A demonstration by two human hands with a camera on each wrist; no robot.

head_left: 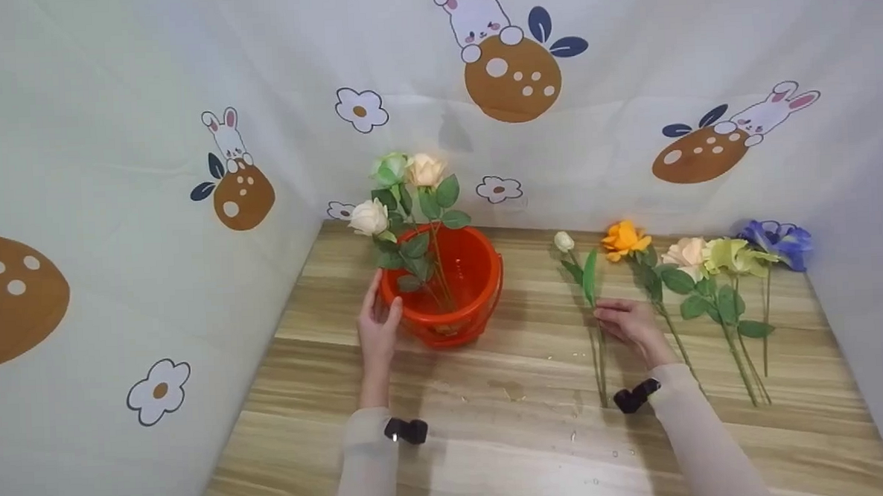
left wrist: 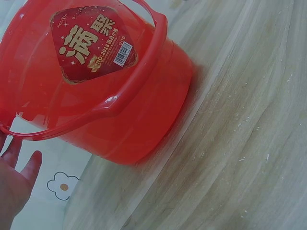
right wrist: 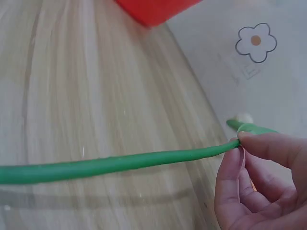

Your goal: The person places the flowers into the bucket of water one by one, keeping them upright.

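Observation:
A red bucket [head_left: 447, 318] holds three upright artificial roses: a green rose [head_left: 390, 170], a peach rose [head_left: 427, 171] and a white rose [head_left: 370, 217]. Against the bucket's left side rests my left hand [head_left: 377, 336], its fingers extended and its thumb apart; the left wrist view shows its fingertips by the bucket handle [left wrist: 108, 108], partly hidden. To the right of the bucket, my right hand [head_left: 633, 327] pinches the green stem of a white tulip [head_left: 589, 275] between thumb and fingers. In the right wrist view, the tulip stem [right wrist: 120, 163] appears slightly above the table.
Right of the tulip lie an orange flower [head_left: 624, 240], a peach flower [head_left: 686, 256], a yellow-green flower [head_left: 736, 256] and a blue flower [head_left: 783, 243] on the wooden table [head_left: 328, 380]. Water drops dot the tabletop. A printed cloth [head_left: 403, 48] hangs behind and beside it.

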